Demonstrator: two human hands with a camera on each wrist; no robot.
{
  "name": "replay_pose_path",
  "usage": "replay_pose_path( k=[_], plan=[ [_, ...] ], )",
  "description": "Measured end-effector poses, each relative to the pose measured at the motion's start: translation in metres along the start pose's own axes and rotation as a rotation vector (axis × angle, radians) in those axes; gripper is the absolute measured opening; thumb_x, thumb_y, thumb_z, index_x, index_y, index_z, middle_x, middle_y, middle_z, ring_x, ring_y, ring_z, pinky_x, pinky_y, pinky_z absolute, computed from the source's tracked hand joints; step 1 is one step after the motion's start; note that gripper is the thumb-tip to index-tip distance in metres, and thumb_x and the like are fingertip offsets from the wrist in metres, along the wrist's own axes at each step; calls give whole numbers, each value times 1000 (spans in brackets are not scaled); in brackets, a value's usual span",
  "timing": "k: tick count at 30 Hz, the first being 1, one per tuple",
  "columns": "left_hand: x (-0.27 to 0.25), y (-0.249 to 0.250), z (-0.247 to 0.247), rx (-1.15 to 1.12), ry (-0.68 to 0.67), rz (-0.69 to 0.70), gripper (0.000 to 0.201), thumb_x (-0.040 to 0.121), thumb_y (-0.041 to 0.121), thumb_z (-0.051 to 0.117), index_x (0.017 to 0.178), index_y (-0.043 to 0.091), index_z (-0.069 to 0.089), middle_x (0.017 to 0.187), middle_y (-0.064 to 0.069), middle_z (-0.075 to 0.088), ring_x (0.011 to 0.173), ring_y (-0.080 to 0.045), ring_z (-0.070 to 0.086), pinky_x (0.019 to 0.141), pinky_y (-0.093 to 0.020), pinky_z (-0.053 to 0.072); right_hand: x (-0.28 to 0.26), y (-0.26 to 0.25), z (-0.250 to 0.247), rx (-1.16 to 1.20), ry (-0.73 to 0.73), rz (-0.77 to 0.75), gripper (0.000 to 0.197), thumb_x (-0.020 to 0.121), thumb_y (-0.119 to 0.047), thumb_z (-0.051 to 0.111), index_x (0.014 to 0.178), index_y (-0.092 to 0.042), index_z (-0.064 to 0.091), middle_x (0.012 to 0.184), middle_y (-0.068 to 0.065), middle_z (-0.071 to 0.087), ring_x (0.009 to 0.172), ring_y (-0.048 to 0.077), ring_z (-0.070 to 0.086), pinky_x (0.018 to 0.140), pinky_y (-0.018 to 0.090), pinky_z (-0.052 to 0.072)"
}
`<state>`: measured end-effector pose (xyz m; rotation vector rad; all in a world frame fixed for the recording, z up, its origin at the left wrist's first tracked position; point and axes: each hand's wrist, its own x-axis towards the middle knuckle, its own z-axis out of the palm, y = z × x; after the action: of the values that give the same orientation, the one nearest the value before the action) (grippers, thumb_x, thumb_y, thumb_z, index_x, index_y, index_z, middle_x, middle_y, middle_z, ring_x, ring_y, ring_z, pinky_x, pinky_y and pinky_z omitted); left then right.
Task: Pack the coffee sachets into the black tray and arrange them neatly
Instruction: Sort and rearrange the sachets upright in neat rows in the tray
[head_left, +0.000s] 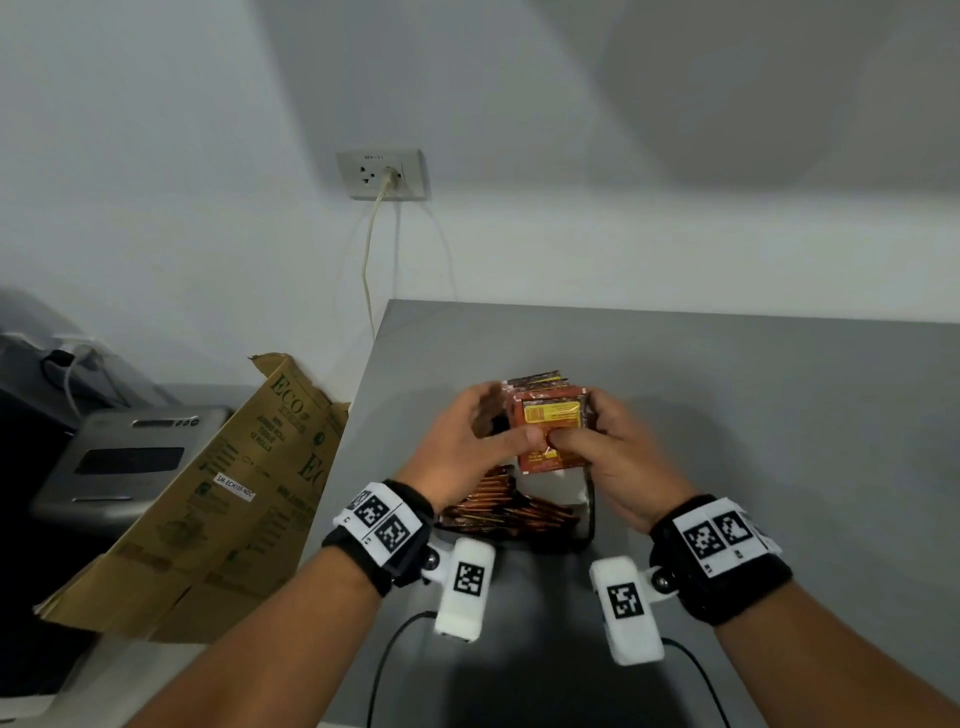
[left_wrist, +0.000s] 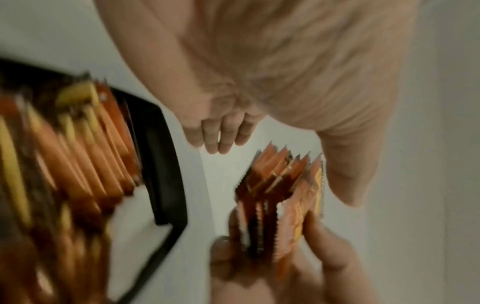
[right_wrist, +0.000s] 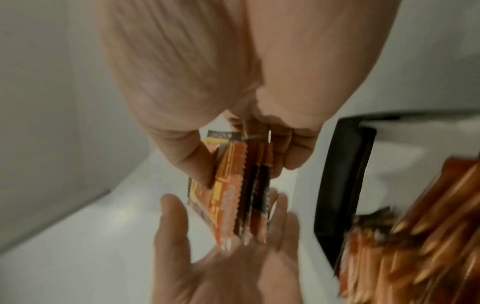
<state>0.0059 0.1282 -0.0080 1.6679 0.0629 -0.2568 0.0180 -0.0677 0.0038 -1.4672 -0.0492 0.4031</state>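
A bundle of orange and brown coffee sachets (head_left: 550, 421) stands on edge above the black tray (head_left: 589, 514). My right hand (head_left: 587, 426) grips the bundle, thumb on its yellow-labelled front and fingers behind. My left hand (head_left: 488, 415) sits at the bundle's left side. Its thumb touches the front sachet and its fingers (left_wrist: 223, 133) hang loosely curled, apart from the bundle (left_wrist: 280, 195). In the right wrist view the left palm (right_wrist: 221, 267) is spread under the pinched bundle (right_wrist: 233, 185). Several sachets (head_left: 498, 512) lie in a row in the tray (left_wrist: 166, 174).
The grey table's (head_left: 727, 415) left edge runs just left of my left wrist. Beside it lean a flattened brown cardboard box (head_left: 223, 493) and a grey appliance (head_left: 124, 462). A wall socket (head_left: 382, 174) with a cord is behind. Black cables trail at the table's near edge.
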Motion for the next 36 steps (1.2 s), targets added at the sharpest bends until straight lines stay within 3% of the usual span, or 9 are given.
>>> replay_pose_path(
  k=[4,8,11,13,17,21,25,32,36],
  plan=[
    [-5,6,24,-660,-77,-149,68,68,17,78,128,-6,58,111,-23,68,96,-33,68,81,-41,58,-9,-2,16,193,-168,95,40,89,-1,63,128,-9,61,119,15,70,108,28,67,97,45,53],
    [-6,-1,33,-848,3,-181,56,71,10,66,125,-4,61,107,-24,65,91,-33,67,75,-39,58,-5,-2,15,-443,-99,-33,26,89,-33,69,115,-29,68,117,1,66,111,18,65,99,40,52],
    [-4,-5,34,-884,89,-225,50,71,11,64,120,1,67,110,-26,64,90,-34,66,77,-41,58,-9,-10,13,-730,9,-151,70,79,-50,75,142,-34,48,139,-9,38,133,8,36,114,32,32],
    [-4,-4,34,-854,103,-238,51,68,10,67,119,5,68,109,-25,66,90,-34,67,81,-42,56,-13,-24,13,-819,-91,-248,104,69,-49,84,154,-33,27,155,-12,23,142,4,19,117,28,19],
    [-5,4,39,-818,37,-209,37,68,1,60,105,7,62,84,-16,68,74,-27,68,67,-36,57,-8,-37,24,-1238,-325,-298,117,66,-46,87,157,-24,17,160,-8,25,146,10,22,121,30,18],
    [-9,10,39,-881,-11,-182,27,68,-3,57,91,7,66,81,-12,68,76,-25,69,68,-34,56,-2,-38,24,-1168,-319,-314,92,70,-37,85,147,-24,36,143,-7,46,132,12,42,113,31,34],
    [-13,12,40,-895,-46,-161,24,68,-2,54,73,7,75,74,-11,69,69,-23,69,66,-32,55,-4,-41,23,-1182,-345,-303,100,69,-43,85,151,-26,30,147,-6,43,134,13,39,115,33,31],
    [-14,8,43,-868,-11,-191,24,66,1,58,88,6,67,80,-13,67,73,-24,68,69,-34,53,-4,-34,21,-1248,-318,-339,98,69,-48,82,150,-28,30,144,-8,47,132,14,42,115,39,32],
    [-11,5,41,-840,30,-172,58,56,1,68,114,3,61,97,-21,65,84,-31,68,72,-39,55,-5,-35,16,-1056,-334,-246,112,64,-55,86,155,-31,25,145,-14,37,131,5,35,111,28,30]
  ],
)
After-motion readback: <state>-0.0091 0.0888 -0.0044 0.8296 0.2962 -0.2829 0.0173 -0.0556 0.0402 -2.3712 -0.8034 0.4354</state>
